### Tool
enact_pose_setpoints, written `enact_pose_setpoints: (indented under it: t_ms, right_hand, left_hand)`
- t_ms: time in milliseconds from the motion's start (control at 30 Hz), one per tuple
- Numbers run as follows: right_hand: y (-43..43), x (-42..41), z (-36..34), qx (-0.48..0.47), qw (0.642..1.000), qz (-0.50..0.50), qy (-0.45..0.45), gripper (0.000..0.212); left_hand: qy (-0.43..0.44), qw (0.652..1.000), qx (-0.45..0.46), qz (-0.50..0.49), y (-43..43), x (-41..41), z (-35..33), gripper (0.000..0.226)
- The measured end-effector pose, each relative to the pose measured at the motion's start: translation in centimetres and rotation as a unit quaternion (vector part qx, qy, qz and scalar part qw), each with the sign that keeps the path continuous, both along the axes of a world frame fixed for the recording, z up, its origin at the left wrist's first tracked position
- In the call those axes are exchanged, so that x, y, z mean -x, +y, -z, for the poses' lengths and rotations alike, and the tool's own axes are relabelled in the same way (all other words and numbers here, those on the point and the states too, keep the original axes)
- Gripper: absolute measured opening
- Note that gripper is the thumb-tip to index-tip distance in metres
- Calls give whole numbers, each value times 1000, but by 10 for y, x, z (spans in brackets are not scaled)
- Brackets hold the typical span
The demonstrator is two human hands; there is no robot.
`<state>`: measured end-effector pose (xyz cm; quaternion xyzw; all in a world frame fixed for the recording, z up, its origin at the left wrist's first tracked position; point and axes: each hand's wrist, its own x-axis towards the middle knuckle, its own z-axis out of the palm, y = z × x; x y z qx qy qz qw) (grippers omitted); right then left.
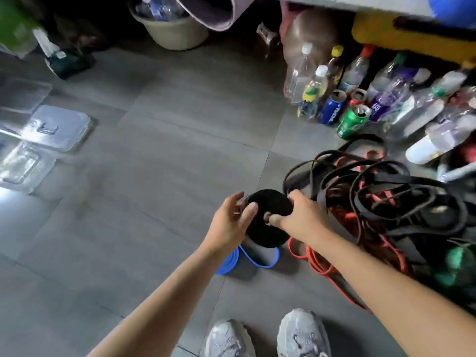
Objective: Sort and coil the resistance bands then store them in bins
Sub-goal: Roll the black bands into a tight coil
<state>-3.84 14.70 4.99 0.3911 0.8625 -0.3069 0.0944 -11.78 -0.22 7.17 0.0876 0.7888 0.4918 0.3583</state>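
The left hand curls its fingers round the left edge of a tightly wound black rubber resistance-band coil, with the thumb on its face. The right hand clamps the right edge, thumb pressed in toward the middle. Together they hold the coil above the grey floor tiles.

The largest thing on the floor is the tangled heap of black and red rubber bands, just to the right of the hands. Clear plastic lidded bins lie at the far left, well apart from the coil. A small blue rubber band loop rests just beneath the coil, on the near side.

The coil looks light, soft and springy, and grippy rather than slippery. It will likely unwind once the pressure eases. The safest hold is probably across the outer wrap, pinning the loose tail, with the flat faces squeezed between fingers and thumb on the way to a bin.
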Motion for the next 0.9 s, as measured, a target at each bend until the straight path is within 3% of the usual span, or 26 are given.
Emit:
enact_pose_setpoints:
  t_ms: [67, 167, 267, 400, 600, 700, 900]
  right_hand:
    - [12, 0, 40, 41, 998, 52, -15, 51]
    - [27, -1, 89, 73, 992, 94, -47, 51]
    - [31, 1, 124, 61, 990, 102, -82, 50]
    - [26, 7, 145, 73, 984, 111, -117, 46]
    - [20, 13, 148, 64, 983, 110, -136, 51]
    - [8, 16, 148, 31, 985, 91, -141, 57]
    - [-27, 12, 149, -8, 990, 30, -135, 57]
  left_hand:
    - [-25, 998, 27, -56, -1, 1, 41, 38]
    - [83, 963, 223, 123, -8, -1, 105, 40]
    - [183, 900, 272, 287, -3, -2, 150, 49]
    - [217, 835, 329, 384, 2, -4, 171, 52]
    - [299, 749, 312, 502, -19, -19, 159, 37]
    - [382, 717, 274, 515, -27, -30, 149, 29]
    - [416, 734, 252, 474, -38, -47, 148, 18]
